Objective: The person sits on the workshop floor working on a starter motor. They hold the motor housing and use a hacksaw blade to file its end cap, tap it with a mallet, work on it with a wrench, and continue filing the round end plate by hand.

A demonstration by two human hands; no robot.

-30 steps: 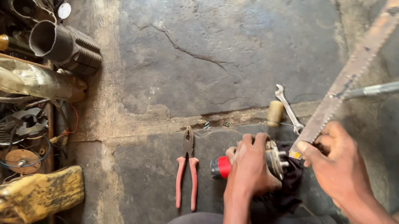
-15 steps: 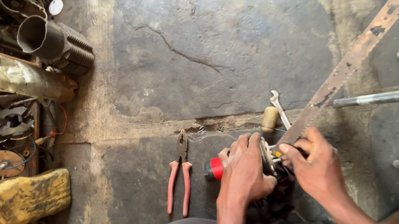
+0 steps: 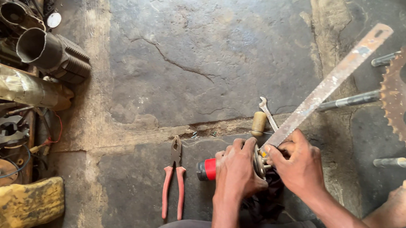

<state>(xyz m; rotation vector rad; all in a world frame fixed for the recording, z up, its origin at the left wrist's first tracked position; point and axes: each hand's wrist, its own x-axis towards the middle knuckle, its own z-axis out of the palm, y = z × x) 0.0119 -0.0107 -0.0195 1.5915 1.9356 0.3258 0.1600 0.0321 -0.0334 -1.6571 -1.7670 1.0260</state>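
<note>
While the left hand (image 3: 235, 171) clenches the red-capped part (image 3: 207, 169) at lower centre, the right hand (image 3: 299, 164) grasps the rusty blade (image 3: 327, 84), which might slip onto knuckles.

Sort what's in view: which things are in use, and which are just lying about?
In use: left hand, right hand, hacksaw blade, round metal part, red-ended tool.
Lying about: pliers, spanner, sprocket, yellow can, pipes.

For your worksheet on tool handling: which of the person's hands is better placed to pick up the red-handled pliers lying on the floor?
Probably the left hand: the pliers lie just to its left, while the right hand grips the rusty saw blade, farther away.
</note>
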